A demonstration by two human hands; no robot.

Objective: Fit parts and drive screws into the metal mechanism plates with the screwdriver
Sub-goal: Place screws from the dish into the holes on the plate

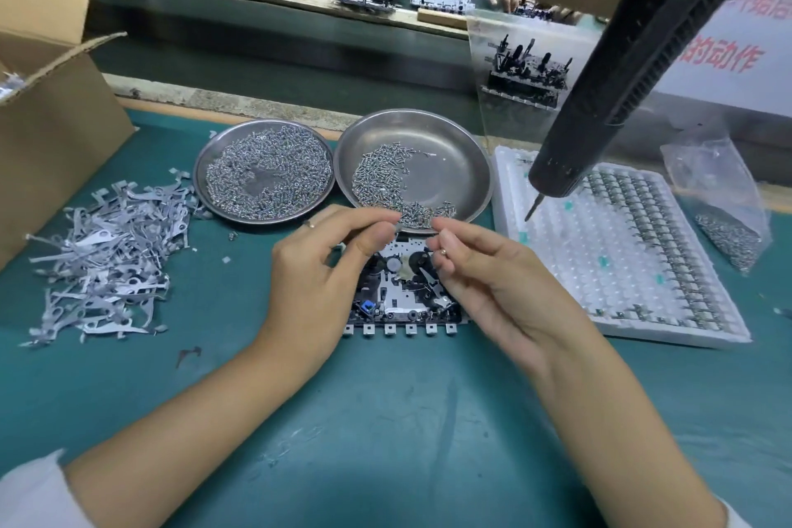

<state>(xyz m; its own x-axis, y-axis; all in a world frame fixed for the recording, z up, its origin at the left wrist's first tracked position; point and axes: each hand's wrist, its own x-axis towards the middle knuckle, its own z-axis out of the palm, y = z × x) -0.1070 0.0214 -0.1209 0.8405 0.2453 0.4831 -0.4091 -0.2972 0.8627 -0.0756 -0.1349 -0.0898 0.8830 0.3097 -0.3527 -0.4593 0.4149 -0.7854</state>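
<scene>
Both my hands, left (325, 257) and right (484, 270), hover at frame centre over the mechanism plate (403, 292) on the desk (385, 420), fingertips pinching something tiny I cannot identify, screwdriver (600, 99) hanging upper right.

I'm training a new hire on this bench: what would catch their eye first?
Probably the black screwdriver hanging at upper right, its tip above the white tray. Next, the two steel dishes of screws behind the hands, then the mechanism plate between the left hand and right hand.
</scene>
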